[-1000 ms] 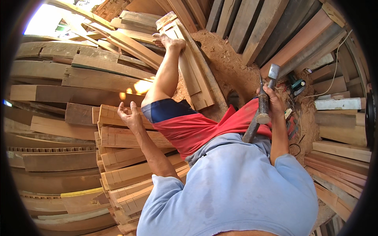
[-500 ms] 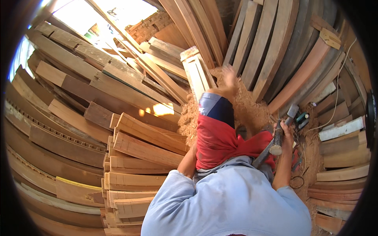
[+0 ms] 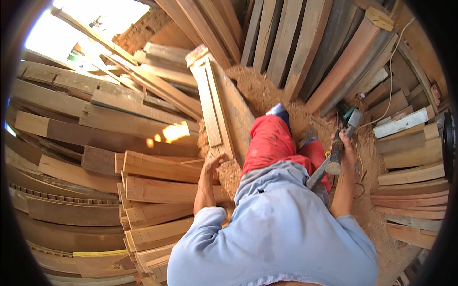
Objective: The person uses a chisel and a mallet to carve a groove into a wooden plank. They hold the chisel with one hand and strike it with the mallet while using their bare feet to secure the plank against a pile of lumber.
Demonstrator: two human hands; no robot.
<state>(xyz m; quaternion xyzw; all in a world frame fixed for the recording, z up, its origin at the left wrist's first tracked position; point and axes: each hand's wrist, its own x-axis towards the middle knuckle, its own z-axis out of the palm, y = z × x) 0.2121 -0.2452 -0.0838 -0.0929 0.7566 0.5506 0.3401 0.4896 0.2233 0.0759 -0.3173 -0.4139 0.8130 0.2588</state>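
Observation:
A long, pale wooden piece [image 3: 210,107] with lengthwise grooves lies on a wider plank [image 3: 234,100] ahead of me. My left hand [image 3: 214,163] is closed at the near end of the grooved piece, its fingertips partly hidden. On the right, my right hand [image 3: 348,147] is wrapped round a dark, round wooden tool [image 3: 336,157] with a pale end. A long grey tool [image 3: 324,168] with a blocky end runs beside it in the same grip. Exactly what kinds of tools these are, I cannot make out.
Stacked wooden boards [image 3: 162,190] crowd my left, and tall planks [image 3: 286,45] lean at the back. Wood shavings [image 3: 253,83] cover the floor. A green power tool [image 3: 344,112] and a pale cord [image 3: 392,71] lie to the right, near more stacked timber [image 3: 410,174].
My raised leg has come down to the right of the plank, uncovering the grooved piece. My left hand has moved forward from beside my thigh to its near end. The right hand keeps its grip.

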